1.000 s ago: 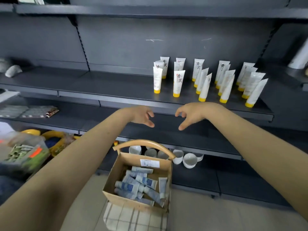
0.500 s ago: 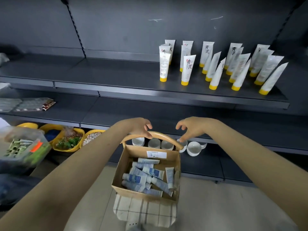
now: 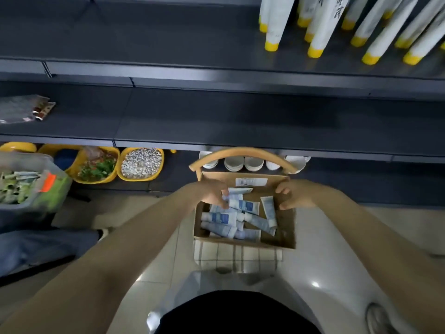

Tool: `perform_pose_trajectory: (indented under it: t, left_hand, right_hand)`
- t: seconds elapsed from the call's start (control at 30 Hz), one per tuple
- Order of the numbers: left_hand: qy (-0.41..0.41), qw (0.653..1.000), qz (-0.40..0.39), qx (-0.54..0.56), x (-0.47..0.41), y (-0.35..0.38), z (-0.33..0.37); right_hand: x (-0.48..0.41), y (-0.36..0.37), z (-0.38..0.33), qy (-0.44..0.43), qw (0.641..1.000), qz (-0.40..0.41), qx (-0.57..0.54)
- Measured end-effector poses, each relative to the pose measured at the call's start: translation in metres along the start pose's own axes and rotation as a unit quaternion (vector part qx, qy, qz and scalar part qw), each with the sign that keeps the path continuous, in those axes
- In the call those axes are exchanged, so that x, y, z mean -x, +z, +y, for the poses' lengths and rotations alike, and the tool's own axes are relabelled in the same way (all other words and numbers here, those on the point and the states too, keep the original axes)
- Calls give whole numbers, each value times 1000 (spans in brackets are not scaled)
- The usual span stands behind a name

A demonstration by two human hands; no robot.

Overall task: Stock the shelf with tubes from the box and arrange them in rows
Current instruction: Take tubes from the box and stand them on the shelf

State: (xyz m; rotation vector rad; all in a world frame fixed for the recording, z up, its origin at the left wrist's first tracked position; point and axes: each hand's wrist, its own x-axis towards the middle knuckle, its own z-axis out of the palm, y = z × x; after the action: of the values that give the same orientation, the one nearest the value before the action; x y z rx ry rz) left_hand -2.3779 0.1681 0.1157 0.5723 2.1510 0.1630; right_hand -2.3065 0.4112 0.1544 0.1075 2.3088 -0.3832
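Fingers [image 3: 222,200] of the left hand [image 3: 209,192] bend down among the blue-and-white tubes [image 3: 231,216] at the far left of the box [image 3: 285,229], their tips on a tube. Blur hides whether they pinch it or only touch it. Over the box's right wall the right hand [image 3: 297,196] hovers with fingers loosely curled and a little spread, thumb below, holding nothing.

The cardboard box is open-topped and sits on a checked cloth [image 3: 238,257]. A curved wooden handle [image 3: 243,154] arches at its far side. Its tubes lie flat in a loose heap. Most have their long axis running left to right or on a slant, several with white caps toward the left wall. One tube [image 3: 268,208] near the right hand lies near to far, cap toward the person.

On the upper shelf [image 3: 168,71], at the right, yellow-capped tubes [image 3: 274,25] stand cap down in rows running back from the edge. Under the lower shelf, one yellow bowl [image 3: 140,179] holds small pale pieces and another [image 3: 92,181] holds greens. White bowls [image 3: 233,163] sit in a row behind the handle. A blurred grey bin [image 3: 14,210] at the left holds green items.
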Motion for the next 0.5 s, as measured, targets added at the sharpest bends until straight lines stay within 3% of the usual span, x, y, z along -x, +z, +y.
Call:
perform_pose_trajectory:
  t: [0.23,0.5]
  left_hand:
    - [-26,997,-59,45,-37,51,-33]
    - [-47,991,-29,120,-101,111,-57]
  right_hand:
    - [-32,42,13,35,997,-13,-74]
    - [-121,86,44,48,995,-9,-85]
